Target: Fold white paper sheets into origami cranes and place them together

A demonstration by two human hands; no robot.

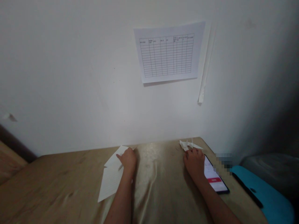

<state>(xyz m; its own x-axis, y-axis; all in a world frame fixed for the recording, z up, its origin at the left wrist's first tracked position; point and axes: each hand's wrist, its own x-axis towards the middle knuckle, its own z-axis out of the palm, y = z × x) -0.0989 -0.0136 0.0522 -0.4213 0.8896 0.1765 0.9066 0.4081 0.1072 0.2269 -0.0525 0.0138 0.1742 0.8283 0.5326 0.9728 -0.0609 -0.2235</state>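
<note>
My left hand rests at the right edge of some white paper on the left half of the table. Its fingers are curled at the paper's edge and the thumb points left over it. The paper looks like two overlapping or folded pieces. Over to the right, my right hand has its fingers bent over a small crumpled piece of white paper near the table's back edge. The fingertips are partly hidden. A phone with a lit screen lies right beside this hand.
A brownish, wrinkled cover lies over the table, which stands against a white wall. A printed sheet with a table grid hangs on the wall. At the right edge is a turquoise object; a wooden piece stands at far left.
</note>
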